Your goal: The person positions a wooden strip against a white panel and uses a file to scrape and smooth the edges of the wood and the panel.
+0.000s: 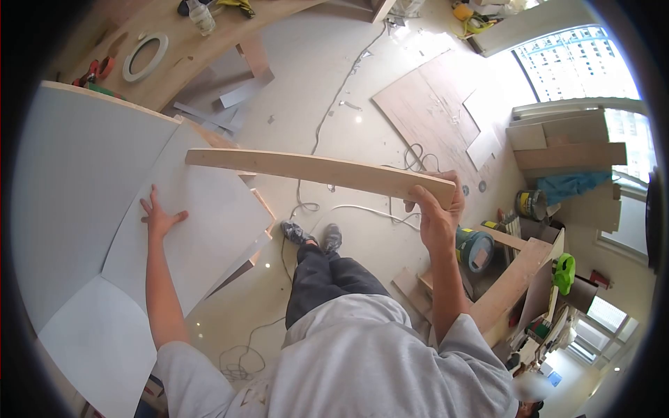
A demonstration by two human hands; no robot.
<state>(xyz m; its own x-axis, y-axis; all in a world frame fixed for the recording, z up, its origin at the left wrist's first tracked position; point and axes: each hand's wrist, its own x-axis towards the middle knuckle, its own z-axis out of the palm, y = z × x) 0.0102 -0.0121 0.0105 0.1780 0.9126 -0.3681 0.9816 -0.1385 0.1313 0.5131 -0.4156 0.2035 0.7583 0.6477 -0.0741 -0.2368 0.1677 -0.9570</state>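
My right hand (435, 209) grips one end of a long, narrow wooden strip (313, 169), which it holds out level above the floor with the far end pointing left. My left hand (159, 217) lies flat, fingers spread, on a grey-white laminated panel (202, 230). That panel rests tilted on a stack of similar boards (77, 181) on my left. My legs and shoes (313, 237) stand below on the pale floor.
A wooden workbench (188, 49) with a tape ring (145, 56) runs across the top left. Cables (306, 209) trail over the floor. A plywood sheet (432, 111) lies ahead, with stacked boards (571, 150), a can (531, 204) and tools at the right.
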